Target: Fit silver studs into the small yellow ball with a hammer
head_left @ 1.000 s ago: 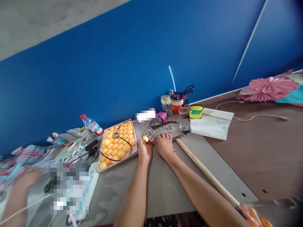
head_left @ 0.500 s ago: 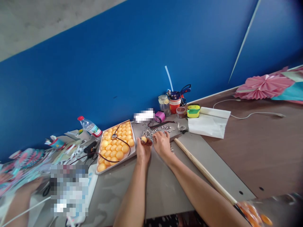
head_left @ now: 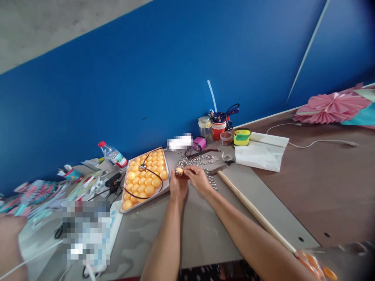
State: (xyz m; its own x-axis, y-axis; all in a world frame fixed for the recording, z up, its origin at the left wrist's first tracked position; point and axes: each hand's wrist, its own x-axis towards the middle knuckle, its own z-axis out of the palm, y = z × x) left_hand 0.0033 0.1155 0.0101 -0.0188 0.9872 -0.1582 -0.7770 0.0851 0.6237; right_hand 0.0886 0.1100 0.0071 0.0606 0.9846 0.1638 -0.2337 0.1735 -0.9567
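Observation:
My left hand is closed around a small yellow-orange ball with dark and silvery bits on its side. My right hand reaches in from the right, thumb and fingers pinched together right beside the ball. Whatever lies between those fingertips is too small to make out. Just behind both hands spreads a heap of small shiny silver pieces, some of them trailing to the right of my right hand. A tray of orange balls lies to the left, with a dark cord and a silvery cluster across it.
A tool with a long wooden handle lies right of my right arm. Along the blue wall stand a bottle, a jar, a red cup and a yellow-green container. White paper lies behind. Another person's arm shows at left.
My right hand has moved from the silver pieces left to the ball, its fingers now pinched there. My left hand still holds the ball. The other person's arm has shifted left.

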